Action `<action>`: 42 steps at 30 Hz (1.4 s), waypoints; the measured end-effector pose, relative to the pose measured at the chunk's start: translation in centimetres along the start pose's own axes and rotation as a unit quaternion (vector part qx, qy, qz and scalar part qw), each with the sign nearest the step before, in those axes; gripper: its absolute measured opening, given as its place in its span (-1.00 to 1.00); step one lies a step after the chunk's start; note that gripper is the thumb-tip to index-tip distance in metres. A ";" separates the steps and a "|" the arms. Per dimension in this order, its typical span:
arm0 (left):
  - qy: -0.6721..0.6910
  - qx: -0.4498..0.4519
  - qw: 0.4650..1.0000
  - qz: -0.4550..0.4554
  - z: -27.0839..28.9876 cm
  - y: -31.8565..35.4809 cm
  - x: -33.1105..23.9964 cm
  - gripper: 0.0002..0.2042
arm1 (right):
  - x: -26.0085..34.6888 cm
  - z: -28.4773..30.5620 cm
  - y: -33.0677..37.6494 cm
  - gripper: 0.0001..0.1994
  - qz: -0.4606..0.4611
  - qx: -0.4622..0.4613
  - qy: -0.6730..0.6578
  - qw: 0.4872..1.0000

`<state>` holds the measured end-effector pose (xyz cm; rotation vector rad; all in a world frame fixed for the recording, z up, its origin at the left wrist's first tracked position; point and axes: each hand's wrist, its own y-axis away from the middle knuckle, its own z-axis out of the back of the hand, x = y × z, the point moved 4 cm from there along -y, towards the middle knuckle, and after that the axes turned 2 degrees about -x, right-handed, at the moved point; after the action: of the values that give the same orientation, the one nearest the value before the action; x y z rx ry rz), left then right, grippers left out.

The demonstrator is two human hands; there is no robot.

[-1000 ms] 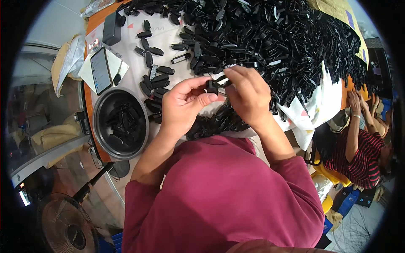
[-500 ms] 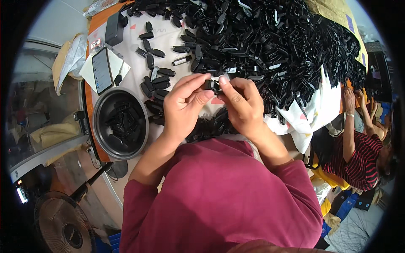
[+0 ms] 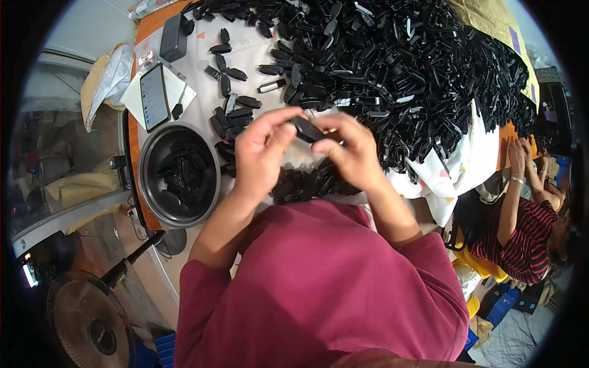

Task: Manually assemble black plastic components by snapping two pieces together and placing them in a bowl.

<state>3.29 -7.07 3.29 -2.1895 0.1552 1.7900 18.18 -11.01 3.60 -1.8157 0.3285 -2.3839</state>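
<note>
On my far left I see a round black bowl (image 3: 179,175) with black parts inside. Next, my left hand (image 3: 261,153) and right hand (image 3: 346,150) meet above the table, both pinching one small black plastic piece (image 3: 308,130) between fingertips. Behind them and to the right lies a big pile of black pieces (image 3: 392,67).

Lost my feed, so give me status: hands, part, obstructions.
Left hand and right hand both pinching one small black plastic part. Part held above the table. Nothing between the hands.
</note>
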 end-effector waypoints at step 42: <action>0.144 0.054 0.970 0.186 -0.7 -2.2 1.3 -0.69 | 0.9 2.6 -0.5 -0.72 0.089 -0.111 0.030 0.989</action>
<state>4.84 -5.07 2.50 -2.4500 0.7558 1.5719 20.48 -11.01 5.20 -1.7175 0.7576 -2.3589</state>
